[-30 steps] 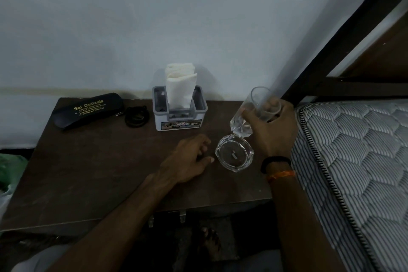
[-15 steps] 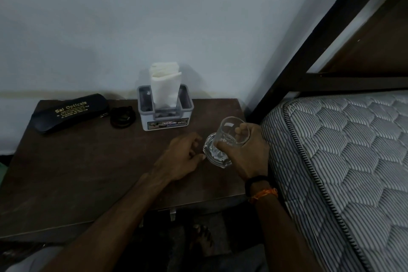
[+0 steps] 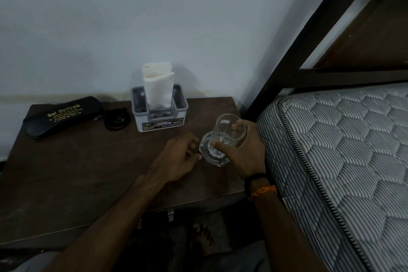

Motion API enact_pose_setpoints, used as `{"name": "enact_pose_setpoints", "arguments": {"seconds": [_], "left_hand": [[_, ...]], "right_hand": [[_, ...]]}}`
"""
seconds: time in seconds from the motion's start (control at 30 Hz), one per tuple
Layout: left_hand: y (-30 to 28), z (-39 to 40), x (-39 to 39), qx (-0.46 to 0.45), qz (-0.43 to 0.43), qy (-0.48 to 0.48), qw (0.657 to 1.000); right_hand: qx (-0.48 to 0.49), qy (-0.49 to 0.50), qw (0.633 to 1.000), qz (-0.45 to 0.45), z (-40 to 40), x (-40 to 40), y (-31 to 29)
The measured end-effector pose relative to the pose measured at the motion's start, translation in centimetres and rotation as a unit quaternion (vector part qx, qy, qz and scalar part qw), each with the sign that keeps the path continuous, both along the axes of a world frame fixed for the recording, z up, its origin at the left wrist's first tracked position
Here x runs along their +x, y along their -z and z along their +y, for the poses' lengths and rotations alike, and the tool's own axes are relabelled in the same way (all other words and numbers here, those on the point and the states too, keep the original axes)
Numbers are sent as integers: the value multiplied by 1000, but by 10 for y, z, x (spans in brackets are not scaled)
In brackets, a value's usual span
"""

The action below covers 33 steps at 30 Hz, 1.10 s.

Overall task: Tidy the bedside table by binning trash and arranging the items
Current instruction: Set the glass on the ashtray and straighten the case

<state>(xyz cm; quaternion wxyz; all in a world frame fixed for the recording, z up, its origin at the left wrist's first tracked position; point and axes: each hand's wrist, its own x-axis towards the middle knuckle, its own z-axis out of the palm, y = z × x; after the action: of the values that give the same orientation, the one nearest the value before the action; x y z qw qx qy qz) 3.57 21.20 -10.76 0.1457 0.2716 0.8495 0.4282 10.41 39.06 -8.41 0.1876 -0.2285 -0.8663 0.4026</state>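
A clear drinking glass (image 3: 228,127) stands upright inside a faceted glass ashtray (image 3: 212,157) near the right edge of the dark wooden bedside table (image 3: 77,174). My right hand (image 3: 245,150) is wrapped around the glass, thumb in front and fingers behind. My left hand (image 3: 178,159) rests on the table with its fingertips against the ashtray's left rim, holding nothing. At the back stand a grey holder with white tissues (image 3: 159,104), a black coiled band (image 3: 116,119) and a dark spectacle case (image 3: 63,117) with gold lettering.
A striped quilted mattress (image 3: 342,161) on a dark bed frame (image 3: 309,51) borders the table on the right. A pale wall rises directly behind the table. My bare foot (image 3: 202,234) shows on the floor below the table's front edge.
My right hand has brought the tilted glass down from above the ashtray and set it upright inside it. My left hand has stayed at the ashtray's rim.
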Motion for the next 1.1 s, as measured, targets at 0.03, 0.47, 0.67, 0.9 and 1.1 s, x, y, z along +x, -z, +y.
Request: {"name": "enact_pose_setpoints", "arguments": {"seconds": [0.03,0.47,0.67,0.9,1.1], "left_hand": [[0,0,0,-1,-1,2,1000],[0,2,3,12,-28,15,999],[1,-1,-1,9,-47,14,999],[3,-5,-4,3,-36,-13,999],[3,-8,-7,8,-25,-30,999]], "right_hand": [[1,-1,1000,1,0,0,1],[8,-16,1000,9,0,-3,3],[-32,-25,999,-10,3,5,12],[23,6,996,-84,-8,12,33],[51,14,992,-117,-10,10,39]]}}
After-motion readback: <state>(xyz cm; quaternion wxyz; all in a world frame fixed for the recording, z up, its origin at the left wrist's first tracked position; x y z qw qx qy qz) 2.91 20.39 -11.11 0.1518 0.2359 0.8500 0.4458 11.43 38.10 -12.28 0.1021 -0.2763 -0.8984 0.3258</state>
